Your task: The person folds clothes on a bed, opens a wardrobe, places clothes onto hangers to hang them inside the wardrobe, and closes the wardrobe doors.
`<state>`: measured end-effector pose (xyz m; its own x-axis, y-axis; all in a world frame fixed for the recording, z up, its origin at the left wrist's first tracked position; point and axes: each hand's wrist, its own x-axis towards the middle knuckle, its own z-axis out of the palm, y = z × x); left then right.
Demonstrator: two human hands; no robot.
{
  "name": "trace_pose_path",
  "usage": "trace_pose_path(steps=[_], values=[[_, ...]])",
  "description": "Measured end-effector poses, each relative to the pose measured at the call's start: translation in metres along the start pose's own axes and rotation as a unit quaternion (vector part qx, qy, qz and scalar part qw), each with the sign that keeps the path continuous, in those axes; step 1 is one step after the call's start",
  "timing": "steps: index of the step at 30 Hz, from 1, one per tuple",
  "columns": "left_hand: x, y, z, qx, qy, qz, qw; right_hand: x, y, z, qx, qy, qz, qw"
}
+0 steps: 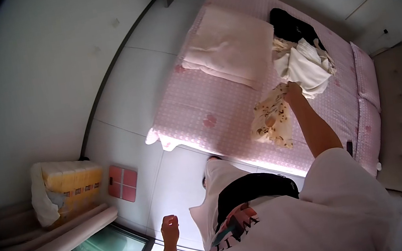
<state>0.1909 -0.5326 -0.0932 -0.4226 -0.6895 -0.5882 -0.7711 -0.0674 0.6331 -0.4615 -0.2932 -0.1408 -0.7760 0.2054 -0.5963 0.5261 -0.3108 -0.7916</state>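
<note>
We've a tight right hand [293, 92] grip on the floral cloth [273, 119], eight o'clock of it; our left hand [170, 229] curls loosely, seemingly empty. One hard tug could drag the white cloth [308, 69] at one o'clock!

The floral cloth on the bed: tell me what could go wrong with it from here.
Only the right hand grips the floral cloth, near one end, so it might slip or crumple.

The rumpled cream cloth lies close by that hand and could get dragged along.

The floral cloth's lower end is toward the near side of the bed, so if let go there, it could slide to the floor.
</note>
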Motion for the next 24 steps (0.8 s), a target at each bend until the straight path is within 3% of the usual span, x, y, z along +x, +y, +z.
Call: trace_pose_path(steps=[2,6,11,12,13,17,19,21,22,24], values=[[0.033,0.008,-0.013,-0.004,-0.005,0.12,0.993,-0.06,0.004,0.067,0.043,-0.041,0.04,0.997],[0.09,0.155,-0.045,-0.031,-0.062,0.154,0.986,-0.221,-0.016,0.188,0.065,-0.188,0.082,0.977],[0.193,0.292,-0.052,-0.009,-0.094,0.336,0.937,-0.3,0.004,0.306,0.101,-0.329,0.15,0.927],[0.203,0.323,-0.057,-0.027,-0.107,0.318,0.942,-0.316,0.009,0.328,0.112,-0.341,0.161,0.92],[0.223,0.342,-0.055,-0.043,-0.068,0.393,0.916,-0.332,0.01,0.349,0.118,-0.341,0.163,0.918],[0.279,0.409,-0.073,-0.084,0.007,0.371,0.925,-0.382,0.007,0.418,0.173,-0.37,0.204,0.89],[0.307,0.425,-0.084,-0.134,0.042,0.402,0.905,-0.391,0.002,0.442,0.2,-0.379,0.212,0.878],[0.333,0.436,-0.108,-0.208,0.025,0.327,0.921,-0.394,0.002,0.466,0.215,-0.395,0.171,0.877],[0.336,0.446,-0.125,-0.203,0.034,0.363,0.909,-0.391,0.006,0.479,0.217,-0.393,0.165,0.878],[0.384,0.432,-0.136,-0.193,0.048,0.42,0.886,-0.38,0.017,0.503,0.173,-0.377,0.064,0.908]])
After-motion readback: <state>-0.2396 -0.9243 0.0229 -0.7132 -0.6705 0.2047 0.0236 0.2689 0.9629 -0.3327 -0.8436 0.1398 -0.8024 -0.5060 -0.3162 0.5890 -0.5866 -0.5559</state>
